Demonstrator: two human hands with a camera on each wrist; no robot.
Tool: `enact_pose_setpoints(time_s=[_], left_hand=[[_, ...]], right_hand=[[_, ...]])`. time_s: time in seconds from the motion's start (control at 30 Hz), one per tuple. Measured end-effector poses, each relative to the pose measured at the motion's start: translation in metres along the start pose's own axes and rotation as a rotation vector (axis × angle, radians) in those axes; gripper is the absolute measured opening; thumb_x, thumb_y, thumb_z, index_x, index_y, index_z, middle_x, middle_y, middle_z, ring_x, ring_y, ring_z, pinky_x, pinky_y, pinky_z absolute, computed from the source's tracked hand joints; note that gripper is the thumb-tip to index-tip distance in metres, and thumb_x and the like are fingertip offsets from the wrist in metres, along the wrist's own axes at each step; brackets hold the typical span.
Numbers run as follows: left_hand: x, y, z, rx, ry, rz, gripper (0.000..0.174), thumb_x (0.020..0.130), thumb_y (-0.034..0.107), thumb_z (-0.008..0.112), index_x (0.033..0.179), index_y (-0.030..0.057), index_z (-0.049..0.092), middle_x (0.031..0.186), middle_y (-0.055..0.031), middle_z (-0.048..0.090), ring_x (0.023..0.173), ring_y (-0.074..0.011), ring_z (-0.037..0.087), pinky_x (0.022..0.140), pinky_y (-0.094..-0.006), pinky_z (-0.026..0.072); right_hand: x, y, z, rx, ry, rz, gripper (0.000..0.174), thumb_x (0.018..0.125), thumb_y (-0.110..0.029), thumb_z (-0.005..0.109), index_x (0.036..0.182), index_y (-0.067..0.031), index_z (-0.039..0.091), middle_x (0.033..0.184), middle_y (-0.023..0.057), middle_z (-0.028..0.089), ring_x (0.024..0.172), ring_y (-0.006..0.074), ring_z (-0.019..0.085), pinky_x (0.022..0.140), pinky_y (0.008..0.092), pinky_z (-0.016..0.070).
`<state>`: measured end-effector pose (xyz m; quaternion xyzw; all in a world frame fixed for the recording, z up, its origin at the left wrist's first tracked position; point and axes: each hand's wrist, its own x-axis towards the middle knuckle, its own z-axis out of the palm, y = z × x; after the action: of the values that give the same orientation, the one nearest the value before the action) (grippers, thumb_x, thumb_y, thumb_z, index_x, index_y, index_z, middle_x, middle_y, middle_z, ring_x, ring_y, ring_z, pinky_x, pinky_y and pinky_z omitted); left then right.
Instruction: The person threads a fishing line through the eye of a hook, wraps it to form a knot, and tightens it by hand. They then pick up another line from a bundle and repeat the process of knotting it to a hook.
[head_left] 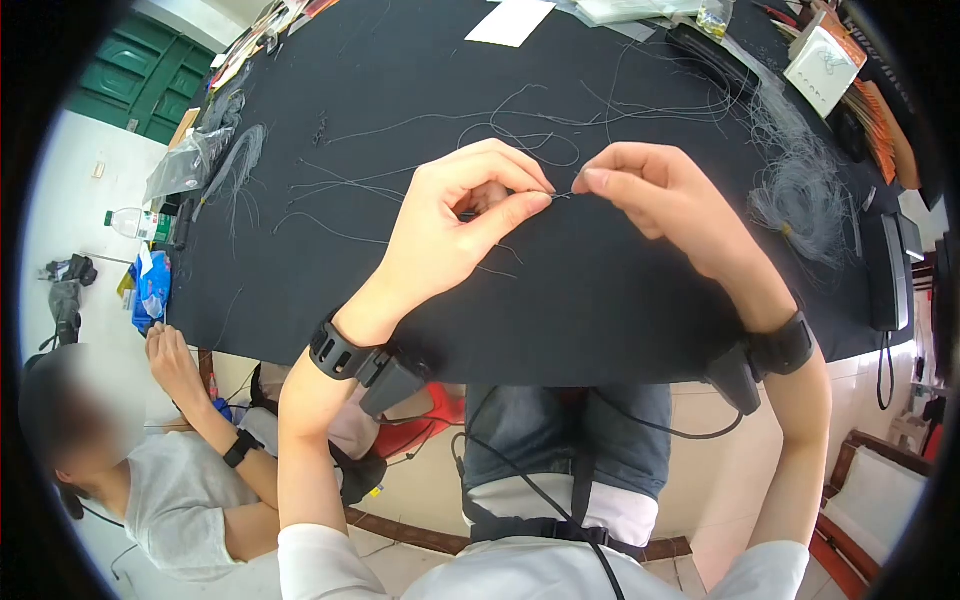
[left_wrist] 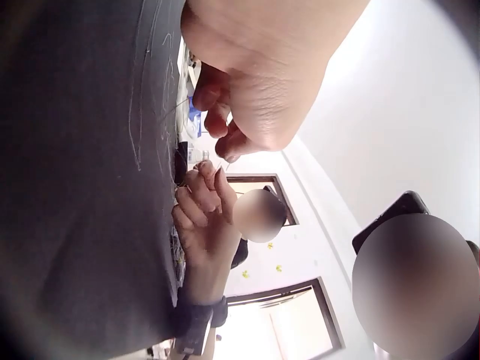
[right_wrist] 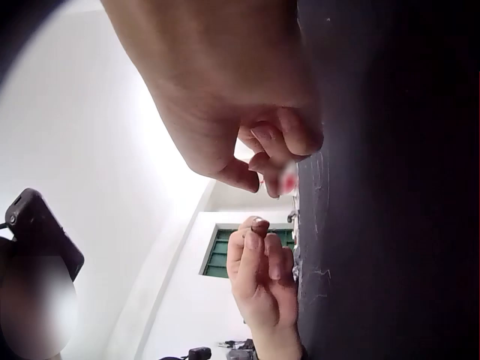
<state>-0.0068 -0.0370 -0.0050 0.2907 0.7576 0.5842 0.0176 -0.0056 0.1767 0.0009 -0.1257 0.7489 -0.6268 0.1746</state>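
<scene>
My left hand [head_left: 455,215], over the black-covered table, pinches a thin line [head_left: 563,196] between thumb and index finger. From the right, my right hand [head_left: 665,190] brings thumb and index finger together on the line's other side, fingertips close to the left ones. A short stretch of it shows in the gap between the hands. In the left wrist view the left hand [left_wrist: 259,82] has its fingers bent inward, facing the right hand [left_wrist: 202,217]. The right wrist view shows a small dark bit [right_wrist: 255,228] at the left fingertips.
Loose lines [head_left: 370,180] lie across the black tabletop [head_left: 560,310]. A tangled hank of clear line [head_left: 800,200] sits at the right, another bundle [head_left: 240,165] at the left. White paper [head_left: 510,22] lies at the back. Another person [head_left: 185,480] sits at the left edge.
</scene>
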Motion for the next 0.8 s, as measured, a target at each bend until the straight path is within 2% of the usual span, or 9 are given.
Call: enact_pose_setpoints(time_s=[0.1,0.2,0.3,0.5,0.8], left_hand=[[-0.001,0.001,0.000,0.018,-0.029,0.003,0.001,0.079,0.001,0.062,0.079,0.0016,0.062,0.084,-0.0007,0.059,0.052,-0.0002,0.039,0.047,-0.0164,0.0307],[0.000,0.000,0.000,0.022,-0.048,0.017,0.002,0.078,0.000,0.062,0.079,0.0015,0.062,0.083,-0.0010,0.059,0.051,-0.0004,0.039,0.046,-0.0169,0.0304],[-0.001,0.000,-0.002,0.035,-0.082,0.030,0.006,0.077,-0.003,0.060,0.082,0.0006,0.063,0.089,-0.0036,0.059,0.056,-0.0010,0.042,0.049,-0.0158,0.0322],[-0.002,0.001,-0.001,0.029,-0.121,0.016,0.008,0.076,-0.005,0.060,0.082,0.0000,0.063,0.089,-0.0040,0.058,0.057,-0.0011,0.041,0.050,-0.0163,0.0315],[-0.001,0.000,0.000,-0.026,-0.111,-0.018,0.007,0.076,-0.004,0.060,0.081,-0.0001,0.063,0.089,-0.0042,0.058,0.057,-0.0007,0.041,0.049,-0.0159,0.0303]], right_hand=[[-0.001,0.000,0.006,-0.056,-0.041,-0.045,0.025,0.085,-0.024,0.057,0.093,-0.0004,0.060,0.067,-0.0059,0.051,0.054,-0.0021,0.037,0.045,0.0155,0.0248],[-0.002,0.001,0.007,-0.092,-0.043,-0.085,0.029,0.083,-0.024,0.058,0.091,0.0035,0.062,0.068,0.0011,0.057,0.062,0.0055,0.048,0.055,0.0196,0.0375],[-0.001,0.009,0.010,-0.027,-0.068,-0.124,0.026,0.083,-0.021,0.059,0.089,0.0035,0.062,0.064,0.0004,0.055,0.059,0.0047,0.046,0.053,0.0196,0.0361],[0.000,0.010,0.011,0.018,-0.091,-0.133,0.020,0.082,-0.016,0.059,0.086,0.0036,0.061,0.060,-0.0017,0.051,0.055,0.0032,0.043,0.050,0.0201,0.0332],[-0.001,0.007,0.010,0.015,-0.099,-0.108,0.020,0.081,-0.015,0.058,0.086,0.0040,0.061,0.059,-0.0007,0.051,0.054,0.0039,0.042,0.050,0.0205,0.0328]])
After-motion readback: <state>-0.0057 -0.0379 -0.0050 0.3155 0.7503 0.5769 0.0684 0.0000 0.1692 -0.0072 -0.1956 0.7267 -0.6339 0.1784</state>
